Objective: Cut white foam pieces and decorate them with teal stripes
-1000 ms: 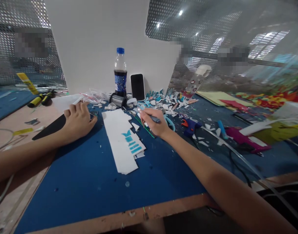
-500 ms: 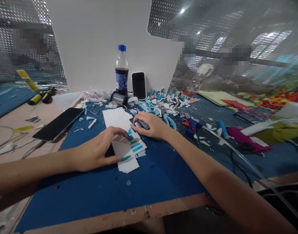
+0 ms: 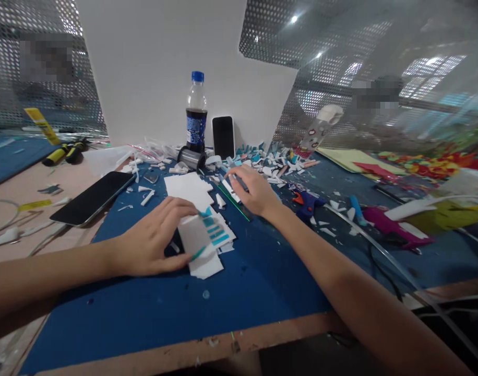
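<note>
One open left hand (image 3: pixel 153 243) presses the white sheet (image 3: pixel 188 190); whether the right hand (image 3: pixel 252 192) grips anything is unclear.

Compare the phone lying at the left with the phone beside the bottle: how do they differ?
The left phone lies flat, screen up, across the edge of the blue mat; the back phone stands upright against the white board. The left phone looks larger, being nearer the camera; the back phone looks small. Both screens are dark.
</note>
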### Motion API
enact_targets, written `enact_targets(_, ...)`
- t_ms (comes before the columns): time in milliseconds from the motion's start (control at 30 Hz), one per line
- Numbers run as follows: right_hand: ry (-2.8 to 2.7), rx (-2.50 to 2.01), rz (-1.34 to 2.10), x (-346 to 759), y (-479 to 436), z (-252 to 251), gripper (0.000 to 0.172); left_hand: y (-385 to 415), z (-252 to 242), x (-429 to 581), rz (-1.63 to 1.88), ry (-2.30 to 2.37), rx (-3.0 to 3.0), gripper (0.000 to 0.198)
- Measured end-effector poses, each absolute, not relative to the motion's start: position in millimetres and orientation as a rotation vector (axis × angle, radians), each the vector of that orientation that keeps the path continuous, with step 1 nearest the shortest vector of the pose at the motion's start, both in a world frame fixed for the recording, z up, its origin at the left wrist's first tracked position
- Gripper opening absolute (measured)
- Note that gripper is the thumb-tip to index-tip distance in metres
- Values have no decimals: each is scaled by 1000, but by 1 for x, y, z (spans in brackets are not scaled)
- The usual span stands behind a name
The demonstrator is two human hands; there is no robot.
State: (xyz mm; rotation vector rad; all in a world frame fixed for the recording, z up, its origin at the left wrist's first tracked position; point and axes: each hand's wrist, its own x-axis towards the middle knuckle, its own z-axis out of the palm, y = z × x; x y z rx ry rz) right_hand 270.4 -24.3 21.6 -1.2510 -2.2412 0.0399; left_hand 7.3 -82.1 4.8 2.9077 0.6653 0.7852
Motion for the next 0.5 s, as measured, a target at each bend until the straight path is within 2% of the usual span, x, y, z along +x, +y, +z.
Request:
enact_targets(100,-2237,-1348,18,272,-22,22,30,-93,-1,11,612,740,2905,85)
enact_targets(167,-2285,-1403,-47,272,-21,20,29,-99,-6,12,542,832,2910,100)
enact_targets(300,-2389,-1397,-177,266,-25,18,29,-102,-10,11,364,998,2894,97)
enact_targets(500,-2447,-1478,-310,263,-27,13,32,-102,-8,4,263,953,2935,86)
